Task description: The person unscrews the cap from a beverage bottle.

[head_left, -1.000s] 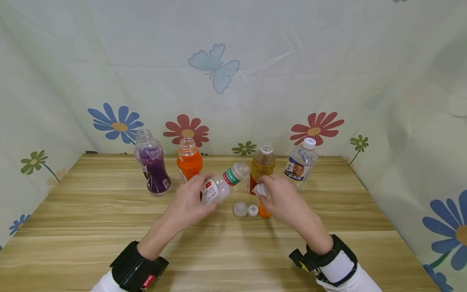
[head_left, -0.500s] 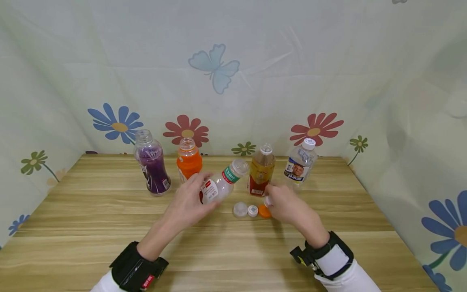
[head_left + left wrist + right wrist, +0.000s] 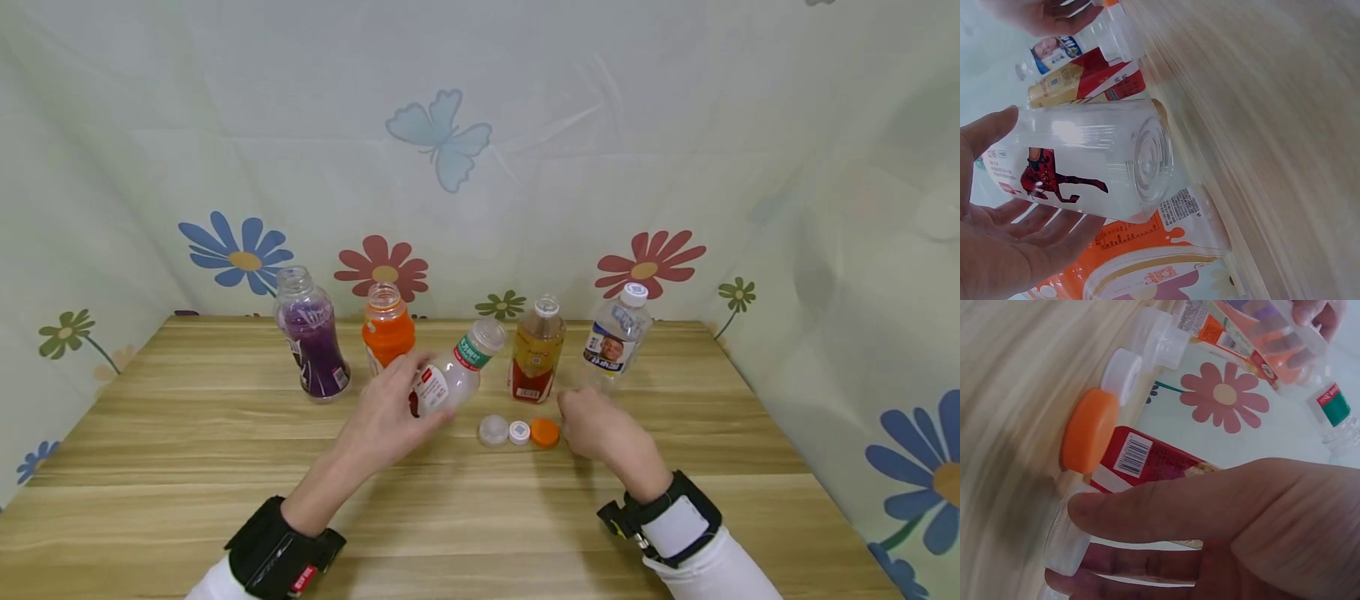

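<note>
Two hands (image 3: pixel 390 408) (image 3: pixel 603 429) hold one tilted bottle (image 3: pixel 453 379) and one pale cap (image 3: pixel 1067 544), near three caps (image 3: pixel 493 431) (image 3: pixel 519 432) (image 3: pixel 544 432) and four bottles (image 3: pixel 311 342) (image 3: pixel 388 335) (image 3: pixel 536 358) (image 3: pixel 617 337).

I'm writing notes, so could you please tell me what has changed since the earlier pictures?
The right hand has moved rightward and down, past the round orange plastic cap, still pinching a round whitish plastic cap. The left hand still holds the tilted clear plastic bottle, its mouth slightly higher. The three lined-up caps and four standing bottles stayed put.

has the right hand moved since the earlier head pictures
Yes, rightward: the right hand partly covered the orange cap in the first head picture; now it sits to the cap's right.
</note>
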Tool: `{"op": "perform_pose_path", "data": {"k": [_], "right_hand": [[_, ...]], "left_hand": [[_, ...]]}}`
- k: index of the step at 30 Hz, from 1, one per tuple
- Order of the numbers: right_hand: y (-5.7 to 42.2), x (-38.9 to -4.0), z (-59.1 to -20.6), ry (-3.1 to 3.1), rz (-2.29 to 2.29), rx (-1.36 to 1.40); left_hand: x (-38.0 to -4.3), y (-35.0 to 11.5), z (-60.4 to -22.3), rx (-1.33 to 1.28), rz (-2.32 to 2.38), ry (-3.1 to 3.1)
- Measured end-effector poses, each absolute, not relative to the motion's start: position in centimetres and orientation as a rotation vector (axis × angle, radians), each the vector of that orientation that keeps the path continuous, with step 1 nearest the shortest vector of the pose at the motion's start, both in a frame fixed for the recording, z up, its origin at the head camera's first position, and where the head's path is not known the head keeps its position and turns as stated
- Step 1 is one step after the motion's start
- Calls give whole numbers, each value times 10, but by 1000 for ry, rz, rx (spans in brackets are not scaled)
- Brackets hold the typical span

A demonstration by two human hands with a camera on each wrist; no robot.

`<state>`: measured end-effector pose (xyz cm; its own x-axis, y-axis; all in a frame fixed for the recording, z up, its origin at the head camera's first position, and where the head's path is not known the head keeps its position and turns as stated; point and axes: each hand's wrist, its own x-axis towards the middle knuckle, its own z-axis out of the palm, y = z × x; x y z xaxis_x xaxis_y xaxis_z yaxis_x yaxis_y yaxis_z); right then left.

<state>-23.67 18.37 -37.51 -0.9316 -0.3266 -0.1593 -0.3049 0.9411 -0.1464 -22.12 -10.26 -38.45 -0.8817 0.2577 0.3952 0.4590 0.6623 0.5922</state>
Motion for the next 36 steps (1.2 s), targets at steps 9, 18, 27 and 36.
{"op": "perform_pose_path", "data": {"k": [9,18,27,36], "right_hand": [[182,-239,-381,2940,20,-494],[180,-241,-384,2910,4,-474],[184,-242,-381,2899,-47,-445],[186,-239,-371,2955,-111,-442]], "left_hand": [[-221,-102,-384,-574,-1063,-2598],[-222,-101,-383,-578,-1067,-2609],[-222,-101,-385,-616,-1054,-2587],[-222,-101,-387,-610,-1061,-2569]]}}
